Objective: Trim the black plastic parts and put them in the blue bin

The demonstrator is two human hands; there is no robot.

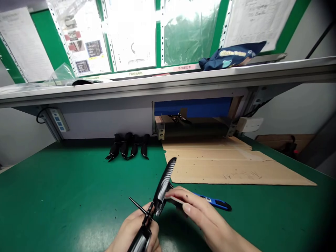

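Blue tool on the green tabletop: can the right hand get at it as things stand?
Probably yes: the blue tool lies beside the right hand, its black end uncovered. But that hand holds a thin flat piece, which might need putting down first.

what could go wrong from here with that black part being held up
The thin flat piece might slip and scratch the black part, since the right grip holds it close alongside. The slim prong sticking out by the left grip could bend if knocked. The blue-and-black tool lies right beside the right grip, so a sideways move might nudge it.
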